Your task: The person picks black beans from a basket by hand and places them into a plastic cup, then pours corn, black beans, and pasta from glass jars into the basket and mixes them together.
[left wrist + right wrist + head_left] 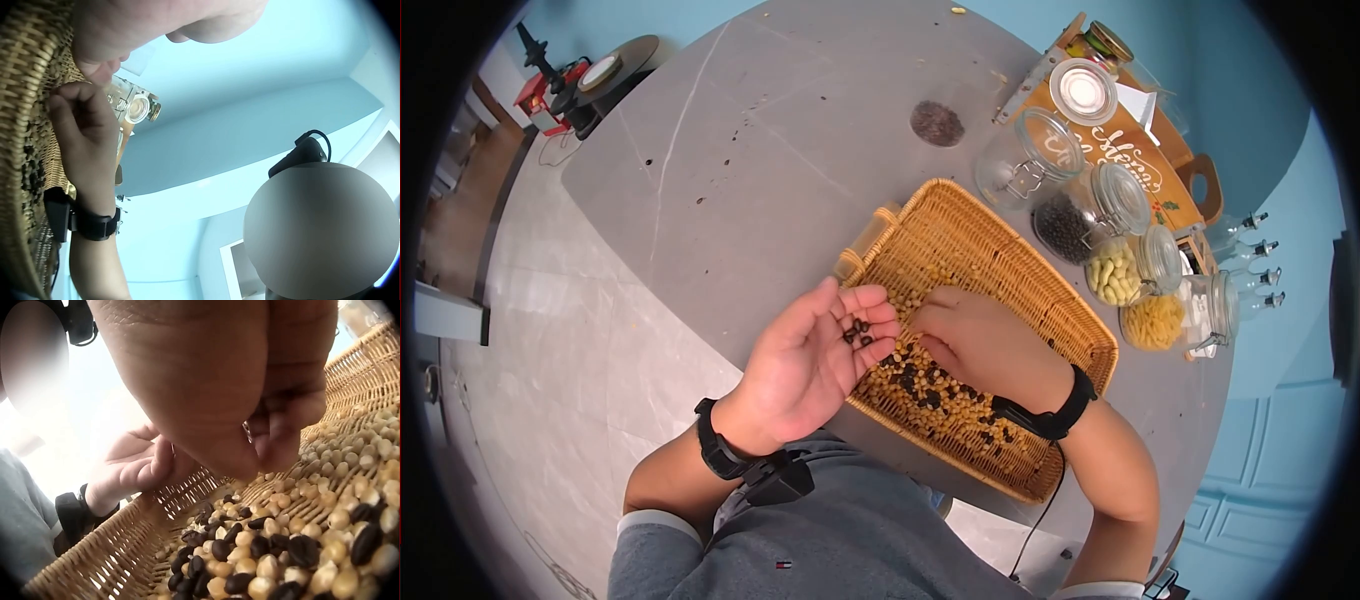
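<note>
A rectangular wicker basket (1090, 345) holds yellow corn kernels (325, 578) mixed with dark beans (303, 550). My left hand (800, 365) is palm up at the basket's left edge, with several dark beans (857, 330) lying on its slightly bent fingers. Over the kernels inside the basket is my right hand (985, 335), its fingers bent down and thumb and fingertips close together. In the right wrist view the right hand (212, 381) has its fingertips just above the kernels; whether anything is between them cannot be seen.
Glass jars with dark beans (1062, 225), pale nuts (1113, 278) and yellow pasta (1153, 322) stand beyond the basket. A pile of small dark red beans (938, 123) is farther back near a wooden crate (1175, 185). Dark bits are scattered on the grey table (740, 230).
</note>
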{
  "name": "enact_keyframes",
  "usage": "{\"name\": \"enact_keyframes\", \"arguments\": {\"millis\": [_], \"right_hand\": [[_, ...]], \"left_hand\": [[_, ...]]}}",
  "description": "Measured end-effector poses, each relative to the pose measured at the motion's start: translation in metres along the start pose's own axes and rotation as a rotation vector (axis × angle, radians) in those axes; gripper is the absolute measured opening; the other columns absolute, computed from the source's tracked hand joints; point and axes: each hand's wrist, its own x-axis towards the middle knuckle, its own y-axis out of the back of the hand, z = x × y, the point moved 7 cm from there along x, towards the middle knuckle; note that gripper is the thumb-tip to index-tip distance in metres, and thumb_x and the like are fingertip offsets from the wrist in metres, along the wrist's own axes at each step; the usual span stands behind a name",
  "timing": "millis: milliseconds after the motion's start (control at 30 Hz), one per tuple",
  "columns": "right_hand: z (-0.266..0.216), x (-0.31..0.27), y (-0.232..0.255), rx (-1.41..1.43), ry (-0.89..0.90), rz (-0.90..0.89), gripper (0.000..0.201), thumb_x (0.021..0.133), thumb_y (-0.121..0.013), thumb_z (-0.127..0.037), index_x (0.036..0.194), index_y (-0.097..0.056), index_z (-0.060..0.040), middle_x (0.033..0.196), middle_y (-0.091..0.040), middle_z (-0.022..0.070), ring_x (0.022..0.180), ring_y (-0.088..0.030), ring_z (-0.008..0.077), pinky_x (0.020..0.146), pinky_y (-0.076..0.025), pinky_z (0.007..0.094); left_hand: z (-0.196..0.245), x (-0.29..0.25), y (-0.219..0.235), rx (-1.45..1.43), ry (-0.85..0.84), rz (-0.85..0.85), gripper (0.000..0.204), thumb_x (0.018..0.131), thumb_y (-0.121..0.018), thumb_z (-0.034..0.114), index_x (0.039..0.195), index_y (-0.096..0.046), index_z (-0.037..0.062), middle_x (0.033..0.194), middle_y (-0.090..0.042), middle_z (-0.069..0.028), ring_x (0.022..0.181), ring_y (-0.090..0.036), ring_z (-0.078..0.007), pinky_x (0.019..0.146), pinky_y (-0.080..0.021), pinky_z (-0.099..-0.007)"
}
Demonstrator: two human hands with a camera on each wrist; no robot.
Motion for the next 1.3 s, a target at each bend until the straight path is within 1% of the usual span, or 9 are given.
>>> {"name": "enact_keyframes", "arguments": {"millis": [267, 367, 500, 567, 767, 900, 1067, 1200, 1300], "right_hand": [[-0.010, 0.000, -0.015, -0.128, 0.142, -0.047, 0.011, 0.076, -0.068, -0.007, 0.083, -0.060, -0.0046, 0.082, -0.054, 0.0104, 0.080, -0.059, 0.0317, 0.068, -0.049, 0.0409], [-0.009, 0.000, -0.010, -0.061, 0.056, -0.058, 0.007, 0.078, -0.065, -0.005, 0.084, -0.062, -0.0032, 0.089, -0.057, 0.0118, 0.086, -0.061, 0.0323, 0.073, -0.051, 0.0426], [-0.007, 0.002, -0.005, -0.052, -0.008, -0.073, 0.008, 0.079, -0.064, -0.005, 0.087, -0.062, -0.0034, 0.088, -0.058, 0.0118, 0.086, -0.062, 0.0322, 0.073, -0.051, 0.0432], [-0.016, 0.002, -0.008, 0.043, 0.121, -0.077, 0.014, 0.078, -0.067, -0.005, 0.090, -0.060, -0.0048, 0.086, -0.058, 0.0111, 0.081, -0.060, 0.0326, 0.068, -0.049, 0.0417], [-0.021, 0.006, -0.027, -0.080, 0.163, -0.155, 0.014, 0.082, -0.064, -0.005, 0.095, -0.066, -0.0061, 0.088, -0.062, 0.0116, 0.084, -0.063, 0.0320, 0.072, -0.052, 0.0422], [-0.023, 0.006, -0.022, -0.041, 0.118, -0.148, 0.014, 0.081, -0.063, -0.005, 0.095, -0.065, -0.0052, 0.089, -0.062, 0.0118, 0.084, -0.063, 0.0324, 0.072, -0.052, 0.0428], [-0.005, 0.005, 0.008, 0.093, 0.014, 0.012, 0.013, 0.082, -0.067, -0.006, 0.094, -0.062, -0.0040, 0.087, -0.063, 0.0113, 0.082, -0.063, 0.0314, 0.068, -0.051, 0.0389], [-0.026, 0.008, 0.034, 0.234, -0.027, 0.042, 0.010, 0.084, -0.067, -0.006, 0.093, -0.062, -0.0037, 0.083, -0.063, 0.0108, 0.079, -0.063, 0.0311, 0.067, -0.050, 0.0369], [-0.041, 0.010, 0.040, 0.331, 0.089, 0.157, 0.007, 0.086, -0.066, -0.005, 0.092, -0.062, -0.0034, 0.083, -0.063, 0.0102, 0.076, -0.063, 0.0306, 0.067, -0.050, 0.0354]], "left_hand": [[0.000, -0.002, -0.001, -0.002, 0.001, -0.001, 0.043, 0.104, -0.041, 0.038, 0.119, -0.056, 0.0005, 0.111, -0.060, -0.0100, 0.107, -0.055, -0.0225, 0.101, -0.043, -0.0361], [0.001, -0.003, 0.000, -0.004, 0.000, -0.002, 0.043, 0.104, -0.041, 0.038, 0.119, -0.057, 0.0006, 0.111, -0.060, -0.0097, 0.107, -0.055, -0.0224, 0.101, -0.042, -0.0361], [0.003, -0.004, 0.001, 0.009, -0.016, -0.012, 0.051, 0.102, -0.043, 0.043, 0.122, -0.056, -0.0016, 0.114, -0.061, -0.0117, 0.108, -0.057, -0.0234, 0.100, -0.044, -0.0351], [0.003, -0.004, -0.001, 0.014, -0.018, -0.023, 0.051, 0.102, -0.043, 0.044, 0.122, -0.056, -0.0017, 0.114, -0.061, -0.0118, 0.108, -0.057, -0.0233, 0.100, -0.044, -0.0350], [0.003, -0.004, -0.001, 0.002, -0.014, -0.035, 0.052, 0.102, -0.043, 0.044, 0.122, -0.056, -0.0018, 0.114, -0.062, -0.0121, 0.107, -0.058, -0.0234, 0.100, -0.045, -0.0350], [0.004, -0.005, 0.000, 0.002, -0.019, -0.040, 0.052, 0.102, -0.043, 0.045, 0.122, -0.057, -0.0017, 0.114, -0.062, -0.0123, 0.108, -0.058, -0.0238, 0.100, -0.044, -0.0353], [0.004, -0.005, 0.001, 0.006, -0.020, -0.040, 0.052, 0.102, -0.042, 0.045, 0.122, -0.057, -0.0017, 0.116, -0.062, -0.0124, 0.109, -0.058, -0.0237, 0.100, -0.044, -0.0353], [-0.003, -0.002, -0.004, 0.037, 0.019, -0.024, 0.048, 0.103, -0.041, 0.042, 0.120, -0.057, -0.0006, 0.114, -0.061, -0.0112, 0.109, -0.056, -0.0229, 0.101, -0.043, -0.0362], [-0.005, 0.001, -0.014, 0.047, 0.037, -0.025, 0.044, 0.105, -0.039, 0.038, 0.118, -0.057, 0.0007, 0.111, -0.061, -0.0103, 0.108, -0.056, -0.0224, 0.101, -0.042, -0.0371]]}}
